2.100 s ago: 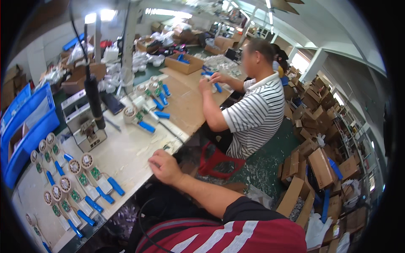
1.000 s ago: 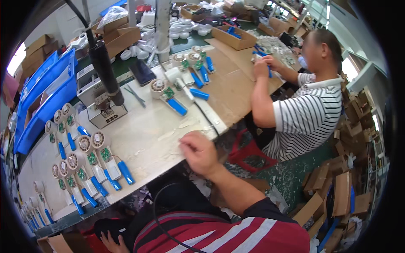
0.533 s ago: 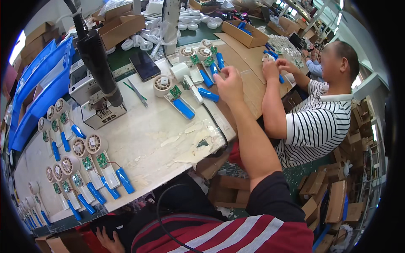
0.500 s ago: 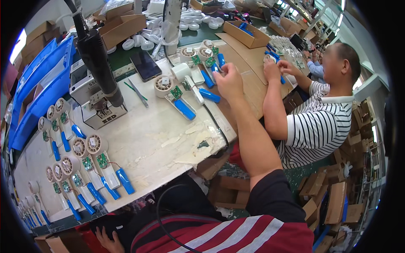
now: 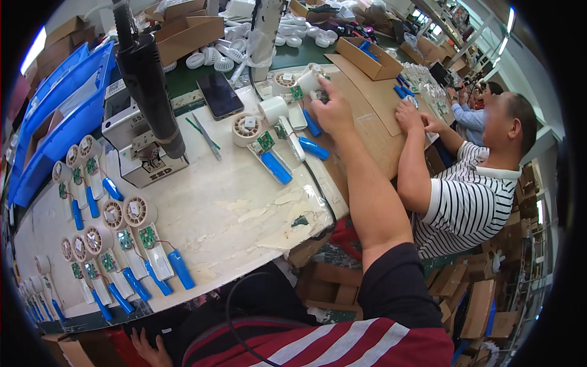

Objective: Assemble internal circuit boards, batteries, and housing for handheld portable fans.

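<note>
My right hand [image 5: 334, 111] reaches out to the far part of the white work table. Its fingers are closed on a white handheld fan unit [image 5: 309, 81], whose round head sticks out past the fingertips; the rest is hidden behind the hand. Close by lie more opened fan units: one with its round motor housing [image 5: 246, 128], a green circuit board [image 5: 265, 142] and a blue battery [image 5: 276, 167], another with a white head [image 5: 273, 110] turned over. My left hand [image 5: 150, 350] is low at the left, by my dark-clothed leg, fingers spread and holding nothing.
Several opened fan units [image 5: 139, 211] line the table's left side. A black cylindrical tool [image 5: 150, 92] hangs before a white box-shaped device [image 5: 143, 162]. Tweezers [image 5: 208, 137] and a phone [image 5: 220, 96] lie behind. Blue bins [image 5: 61, 128] stand left; a co-worker [image 5: 471, 189] sits right.
My right hand has gone from pinching near a blue battery to gripping a fan unit, whose white round head now shows. The whole view has shifted slightly. My left hand stays low.
</note>
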